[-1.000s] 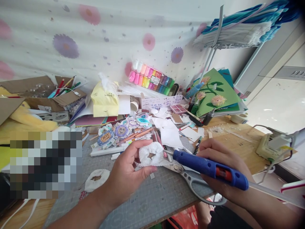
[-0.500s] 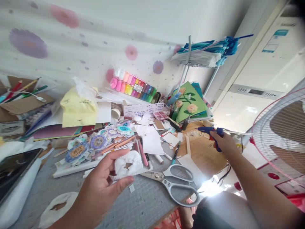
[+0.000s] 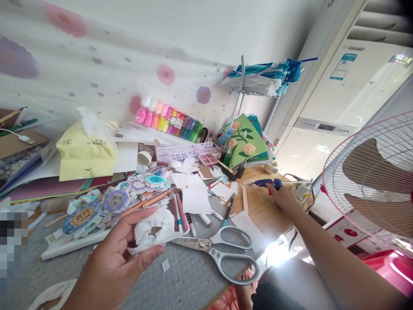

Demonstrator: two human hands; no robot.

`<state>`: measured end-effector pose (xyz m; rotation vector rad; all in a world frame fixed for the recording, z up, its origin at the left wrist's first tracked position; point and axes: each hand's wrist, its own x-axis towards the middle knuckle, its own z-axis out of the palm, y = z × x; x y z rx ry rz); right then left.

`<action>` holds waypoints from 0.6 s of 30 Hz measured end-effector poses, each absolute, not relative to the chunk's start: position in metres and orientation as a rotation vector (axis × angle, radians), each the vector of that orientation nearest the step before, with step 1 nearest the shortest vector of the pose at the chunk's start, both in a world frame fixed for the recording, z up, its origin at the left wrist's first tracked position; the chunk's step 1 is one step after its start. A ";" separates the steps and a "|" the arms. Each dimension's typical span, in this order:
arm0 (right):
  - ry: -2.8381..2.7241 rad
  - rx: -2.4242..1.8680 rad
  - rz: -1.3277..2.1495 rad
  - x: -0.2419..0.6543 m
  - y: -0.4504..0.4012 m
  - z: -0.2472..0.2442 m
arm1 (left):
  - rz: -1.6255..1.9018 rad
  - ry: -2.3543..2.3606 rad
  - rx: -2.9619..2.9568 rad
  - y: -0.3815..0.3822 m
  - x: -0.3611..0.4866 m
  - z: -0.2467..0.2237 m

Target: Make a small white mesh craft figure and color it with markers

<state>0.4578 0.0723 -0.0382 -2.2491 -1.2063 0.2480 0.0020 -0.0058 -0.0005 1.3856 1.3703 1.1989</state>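
My left hand [image 3: 111,258] pinches a white, crumpled, ring-shaped paper piece [image 3: 154,230] between thumb and fingers. An irregular hole shows in its middle, and a thin white strip sticks out toward the scissors [image 3: 222,254]. On the far right of the table, my right hand [image 3: 284,197] is closed around a blue glue gun [image 3: 267,184], low over the wooden board [image 3: 267,211]. The gun's nozzle points left and a glue stick juts out behind it. Whether the gun touches the board I cannot tell. Another white ring [image 3: 53,292] lies at the lower left, partly cut off.
Decorated blue and purple paper pieces [image 3: 116,200], pens [image 3: 229,209] and paper scraps [image 3: 195,198] crowd the grey mat [image 3: 180,284]. Behind stand a clay set [image 3: 171,120], a yellow bag [image 3: 87,148] and a green flower card [image 3: 247,142]. A caged fan [image 3: 371,181] is at right.
The view has swung slightly right, so most things sit further left. My right hand has lowered the glue gun a little toward the board. My left hand keeps hold of the white ring.
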 end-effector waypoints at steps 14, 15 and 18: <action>-1.286 -2.384 0.157 0.447 0.067 -0.026 | 1.211 1.352 1.427 -0.008 0.002 0.004; -1.312 -2.354 0.128 0.448 0.060 -0.023 | 1.224 1.334 1.431 -0.008 0.002 0.005; -1.482 -2.155 0.053 0.446 0.025 -0.005 | 1.261 1.250 1.408 -0.010 0.003 0.008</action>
